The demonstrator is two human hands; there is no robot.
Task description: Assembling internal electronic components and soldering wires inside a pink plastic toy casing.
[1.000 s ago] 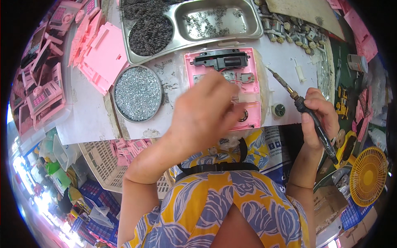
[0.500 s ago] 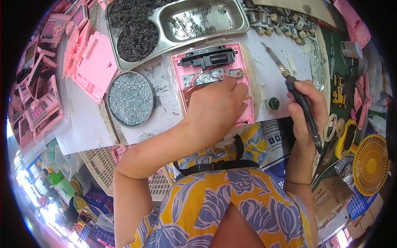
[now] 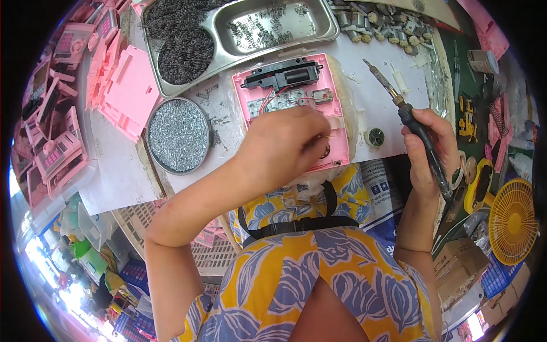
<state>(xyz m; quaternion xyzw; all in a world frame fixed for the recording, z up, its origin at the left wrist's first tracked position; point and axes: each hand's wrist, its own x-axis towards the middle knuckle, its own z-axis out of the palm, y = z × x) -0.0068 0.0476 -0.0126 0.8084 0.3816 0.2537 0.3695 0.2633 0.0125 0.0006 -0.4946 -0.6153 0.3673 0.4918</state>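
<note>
Dress: yellow and blue-grey leaf-patterned dress (image 3: 273, 279) on the person, a black strap (image 3: 302, 226) across the waist

Under the bench edge: a cream plastic basket (image 3: 219, 257), partly behind the left arm

Left hand (image 3: 288, 137): over the near half of the pink casing, fingers bent and fingertips drawn together low over it; a thin yellowish strand shows by them, but from here I can't tell if it's pinched

Right hand (image 3: 432, 151): wrapped round the dark handle of a soldering iron (image 3: 421, 128), whose tip points up and leftward above the bench (image 3: 373, 108), away from the casing

Pink casing (image 3: 340, 149): open side up at the middle of the bench, close to its near edge, pale wrapping (image 3: 343, 82) showing around it

Inside the casing: a black plastic part (image 3: 283, 75) across the far end, a grey metal plate (image 3: 285, 101) and red wires (image 3: 264, 104) just nearer

Small round pot (image 3: 375, 137): between casing and right hand, something dark green in it

Round tin (image 3: 182, 172): left of the casing, full of small silver bits

Fan: yellow round grille (image 3: 513, 222), far right

Pink panels (image 3: 128, 85): stacked beyond the tin, leftward

Metal tray (image 3: 219, 57): beyond the casing, dark springs (image 3: 185, 57) heaped in its left part, fewer in the oblong compartment

Small motors (image 3: 393, 31): piled right of the tray
</note>
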